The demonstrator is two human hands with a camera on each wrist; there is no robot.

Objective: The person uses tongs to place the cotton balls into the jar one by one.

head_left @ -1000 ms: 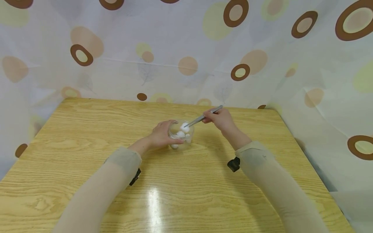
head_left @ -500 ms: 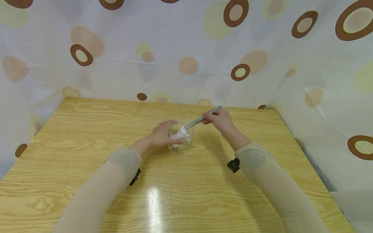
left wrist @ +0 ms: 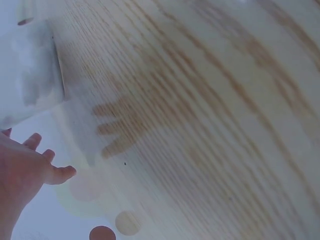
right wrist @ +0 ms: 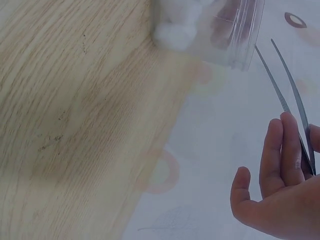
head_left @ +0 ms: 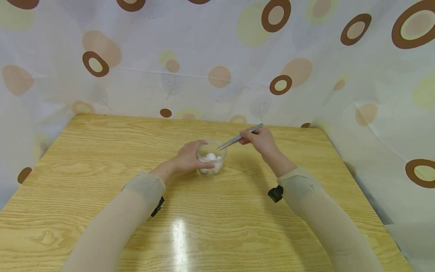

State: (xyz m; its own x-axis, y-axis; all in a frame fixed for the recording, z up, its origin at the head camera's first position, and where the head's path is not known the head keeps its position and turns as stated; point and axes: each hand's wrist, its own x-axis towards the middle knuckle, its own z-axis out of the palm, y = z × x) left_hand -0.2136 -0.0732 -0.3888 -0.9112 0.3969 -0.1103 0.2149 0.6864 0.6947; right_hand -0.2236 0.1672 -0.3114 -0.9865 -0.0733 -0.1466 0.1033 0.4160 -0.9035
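A clear jar (head_left: pixel 221 154) stands on the wooden table with several white cotton balls (head_left: pixel 211 156) inside. My left hand (head_left: pixel 188 156) holds the jar from its left side, thumb in front and fingers behind. My right hand (head_left: pixel 261 139) pinches a pair of metal tweezers (head_left: pixel 238 139) at the jar's upper right. The tweezers' tips hang at the rim, spread apart with nothing between them, as the right wrist view also shows. In that view the jar (right wrist: pixel 210 30) is cut off by the top edge. The left wrist view catches only part of the jar (left wrist: pixel 37 70) and my left hand (left wrist: pixel 22 170).
The wood-grain table (head_left: pixel 210 226) extends around the jar on all sides. A patterned sheet with brown and yellow spots (head_left: pixel 190 87) hangs behind the table and along its right side. Small black devices (head_left: pixel 275 193) sit at both wrists.
The tweezers lowered a cotton ball into the jar and let it go. Their tips have since spread and drawn back up and right to the rim. My left hand and the jar have stayed put.
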